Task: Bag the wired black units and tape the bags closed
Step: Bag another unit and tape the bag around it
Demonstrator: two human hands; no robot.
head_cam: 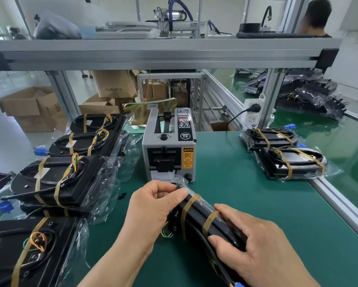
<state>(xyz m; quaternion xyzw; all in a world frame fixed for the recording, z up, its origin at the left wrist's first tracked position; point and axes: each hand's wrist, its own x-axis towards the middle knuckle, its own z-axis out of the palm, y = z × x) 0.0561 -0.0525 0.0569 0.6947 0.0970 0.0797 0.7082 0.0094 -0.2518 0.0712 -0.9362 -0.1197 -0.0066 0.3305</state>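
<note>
At the front centre of the green mat (pixel 256 193), directly before the tape dispenser (pixel 169 150), one black unit (pixel 198 214) is held on edge, clear of the mat, inside a clear bag (pixel 181 180). Two tan bands encircle the unit. The left hand (pixel 155 206) has its fingers curled, and its thumb and fingertips pinch the bag's loose plastic against the far end of the unit, close to the dispenser's outlet. The right hand (pixel 250 241) grips the near end: its fingers wrap over the top edge and its thumb (pixel 219 242) presses on the side face. Yellow and green wires (pixel 165 233) project from the unit between the two hands, and a blue connector (pixel 239 284) shows at the lower frame edge beneath the right hand. Four bagged units (pixel 66 179) lie in a row along the left side of the mat with the bag mouths open. Two further units (pixel 292 162) lie at the right edge of the mat, well apart from the hands.
</note>
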